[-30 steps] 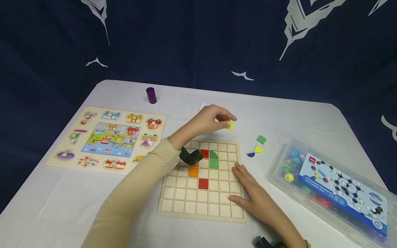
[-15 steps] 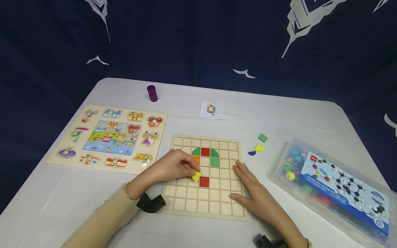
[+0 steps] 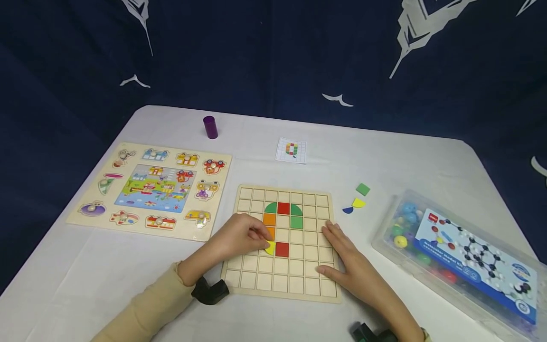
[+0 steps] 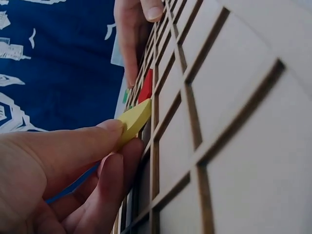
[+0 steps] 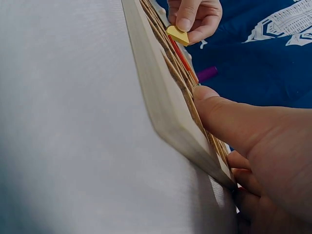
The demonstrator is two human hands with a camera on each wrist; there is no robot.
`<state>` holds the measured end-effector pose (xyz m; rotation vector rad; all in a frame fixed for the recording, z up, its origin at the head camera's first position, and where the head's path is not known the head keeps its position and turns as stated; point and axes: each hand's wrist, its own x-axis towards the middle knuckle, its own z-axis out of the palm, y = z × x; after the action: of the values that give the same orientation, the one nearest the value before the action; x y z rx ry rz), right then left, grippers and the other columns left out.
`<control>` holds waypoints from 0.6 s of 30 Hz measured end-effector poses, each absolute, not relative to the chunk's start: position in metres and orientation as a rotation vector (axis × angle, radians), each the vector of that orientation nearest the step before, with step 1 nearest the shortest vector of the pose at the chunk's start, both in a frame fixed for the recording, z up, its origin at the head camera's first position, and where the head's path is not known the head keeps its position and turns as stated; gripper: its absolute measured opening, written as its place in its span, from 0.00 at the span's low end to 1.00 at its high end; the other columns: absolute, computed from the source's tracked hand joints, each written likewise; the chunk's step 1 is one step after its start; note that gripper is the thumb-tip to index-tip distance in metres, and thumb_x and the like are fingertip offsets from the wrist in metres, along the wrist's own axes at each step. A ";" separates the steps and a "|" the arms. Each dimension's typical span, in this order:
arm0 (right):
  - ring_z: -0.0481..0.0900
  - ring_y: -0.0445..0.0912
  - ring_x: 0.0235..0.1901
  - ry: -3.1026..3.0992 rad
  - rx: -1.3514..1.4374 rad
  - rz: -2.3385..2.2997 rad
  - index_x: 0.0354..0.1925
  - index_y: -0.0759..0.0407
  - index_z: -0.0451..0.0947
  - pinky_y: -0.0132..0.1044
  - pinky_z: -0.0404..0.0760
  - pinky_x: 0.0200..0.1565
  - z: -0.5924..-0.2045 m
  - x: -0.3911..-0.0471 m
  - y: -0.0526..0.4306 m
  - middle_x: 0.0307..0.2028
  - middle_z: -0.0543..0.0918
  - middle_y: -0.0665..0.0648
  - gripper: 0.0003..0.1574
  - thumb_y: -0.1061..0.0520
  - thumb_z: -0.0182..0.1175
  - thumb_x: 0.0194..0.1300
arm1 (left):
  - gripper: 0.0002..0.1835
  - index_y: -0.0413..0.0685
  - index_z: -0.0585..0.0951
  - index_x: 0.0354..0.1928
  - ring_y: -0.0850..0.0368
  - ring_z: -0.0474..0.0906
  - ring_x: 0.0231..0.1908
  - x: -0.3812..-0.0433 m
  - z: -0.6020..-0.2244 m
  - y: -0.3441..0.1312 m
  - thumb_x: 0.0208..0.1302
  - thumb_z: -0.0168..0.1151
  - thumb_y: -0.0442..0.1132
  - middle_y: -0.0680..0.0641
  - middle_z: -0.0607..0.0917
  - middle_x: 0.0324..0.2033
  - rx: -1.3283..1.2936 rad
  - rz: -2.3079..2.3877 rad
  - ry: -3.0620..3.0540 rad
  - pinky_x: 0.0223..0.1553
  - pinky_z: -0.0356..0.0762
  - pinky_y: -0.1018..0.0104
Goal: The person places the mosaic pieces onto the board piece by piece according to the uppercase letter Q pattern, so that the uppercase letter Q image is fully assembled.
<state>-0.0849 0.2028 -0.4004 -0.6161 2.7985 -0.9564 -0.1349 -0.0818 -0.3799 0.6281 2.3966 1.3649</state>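
Observation:
My left hand (image 3: 241, 236) pinches a yellow tile with a rounded corner (image 3: 270, 248) between thumb and fingers, low over the wooden grid board (image 3: 295, 283). In the left wrist view the yellow tile (image 4: 135, 119) is tilted, its tip close to the grid ridges. Just right of it in the head view lies a red square tile (image 3: 282, 249); an orange tile (image 3: 269, 219) sits above, with another partly hidden by my fingers. Farther up are a second red tile (image 3: 283, 208) and several green ones (image 3: 296, 222). My right hand (image 3: 348, 261) rests on the board's right edge, fingers extended.
Loose green (image 3: 363, 189), yellow (image 3: 358, 203) and blue (image 3: 348, 210) pieces lie right of the board. Behind it is a pattern card (image 3: 291, 151). A picture puzzle (image 3: 218, 204) lies left, a purple cylinder (image 3: 210, 127) stands at the back, and a clear bead box (image 3: 384, 242) sits right.
My left hand has come from above the board, near the card, down and left onto the grid with the yellow tile, uncovering the card. My right hand stays put.

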 end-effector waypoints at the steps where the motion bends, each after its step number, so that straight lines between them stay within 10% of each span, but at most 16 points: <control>1: 0.45 0.52 0.69 2.799 -0.617 -0.954 0.70 0.59 0.54 0.55 0.56 0.60 -0.400 -0.085 0.203 0.71 0.51 0.55 0.51 0.41 0.64 0.58 | 0.04 0.42 0.85 0.27 0.64 0.76 0.21 -0.134 -0.380 -0.081 0.49 0.70 0.28 0.57 0.81 0.21 0.624 1.362 2.401 0.26 0.76 0.70; 18: 0.44 0.52 0.69 2.787 -0.612 -0.952 0.71 0.59 0.53 0.56 0.56 0.60 -0.400 -0.086 0.203 0.71 0.51 0.55 0.52 0.41 0.64 0.58 | 0.08 0.47 0.81 0.23 0.64 0.72 0.23 -0.127 -0.381 -0.074 0.47 0.72 0.30 0.58 0.77 0.21 0.617 1.215 2.602 0.26 0.74 0.71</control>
<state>-0.0860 0.2028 -0.4002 -0.6123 2.7869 -0.9520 -0.1271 -0.0744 -0.3809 0.6174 2.6021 1.2148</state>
